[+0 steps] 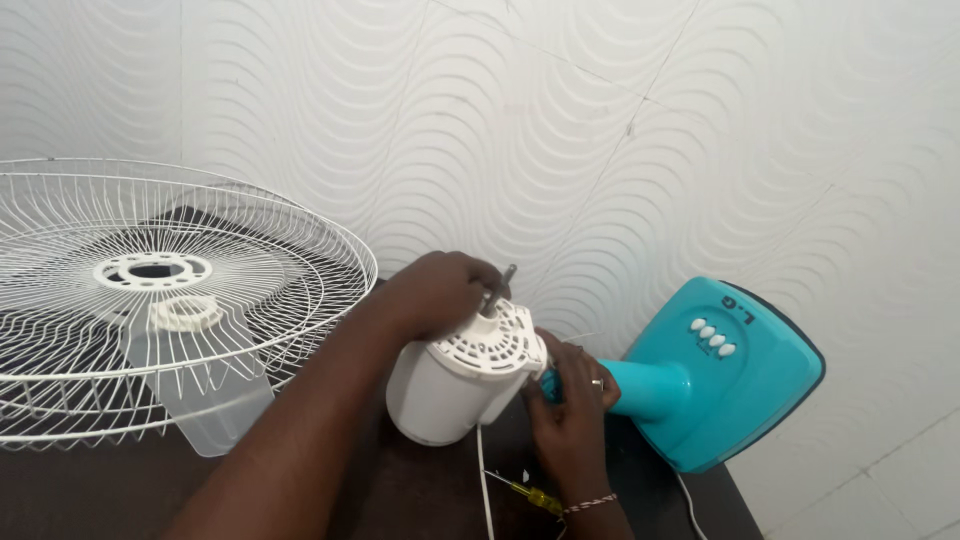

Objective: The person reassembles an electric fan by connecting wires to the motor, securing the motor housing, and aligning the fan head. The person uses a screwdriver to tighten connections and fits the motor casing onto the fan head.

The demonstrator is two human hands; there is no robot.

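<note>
head view: the left hand (pixel 440 292) rests on top of the white fan motor housing (pixel 462 380), fingers curled around its metal shaft (pixel 497 290). the right hand (pixel 572 390) grips the turquoise neck of the fan base (pixel 715 375), fingers wrapped tight. a wire fan guard (pixel 150 290) lies well apart on the dark counter (pixel 420 490), and a yellow screwdriver (pixel 535 495) is near the right wrist.
</note>
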